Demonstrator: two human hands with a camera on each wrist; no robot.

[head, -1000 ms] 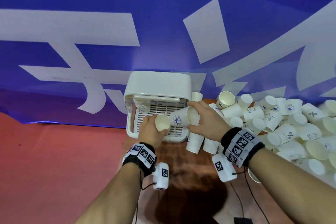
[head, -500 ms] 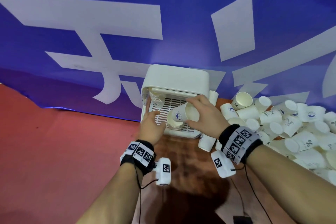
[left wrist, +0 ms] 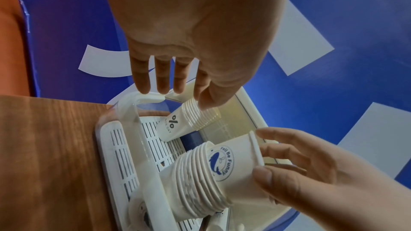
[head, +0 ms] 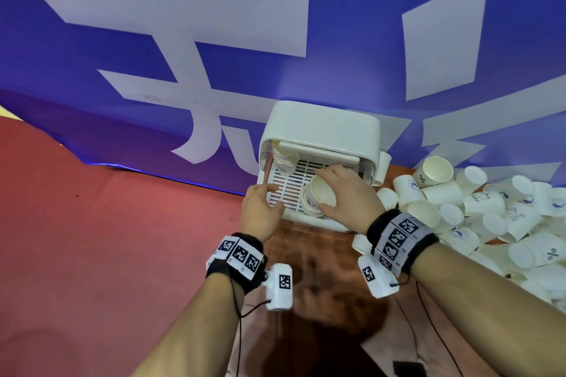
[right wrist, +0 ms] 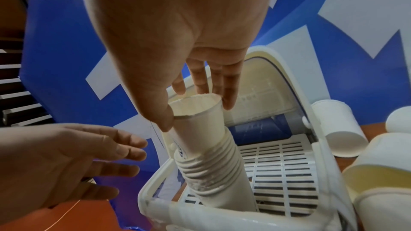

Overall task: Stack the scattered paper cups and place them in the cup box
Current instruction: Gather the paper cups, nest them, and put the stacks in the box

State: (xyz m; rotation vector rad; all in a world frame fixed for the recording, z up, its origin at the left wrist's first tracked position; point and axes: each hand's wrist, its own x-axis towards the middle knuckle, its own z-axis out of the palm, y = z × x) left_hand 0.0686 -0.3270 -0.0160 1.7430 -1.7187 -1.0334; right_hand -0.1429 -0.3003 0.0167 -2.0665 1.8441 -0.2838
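Observation:
The white cup box stands open with its slatted tray pulled out. A stack of nested paper cups leans in the tray's front part. My right hand pinches the rim of its top cup with thumb and fingers. My left hand hovers open at the tray's left edge, fingers straight and holding nothing. A second stack, marked with a percent sign, lies further back inside the box.
Several loose paper cups are heaped on the wooden table right of the box, some right beside it. A blue banner hangs behind. Red floor lies to the left. Cables trail from my wrists.
The left hand let go of the cup stack and opened beside the tray. The right hand slid its cup onto that stack, which now rests in the tray.

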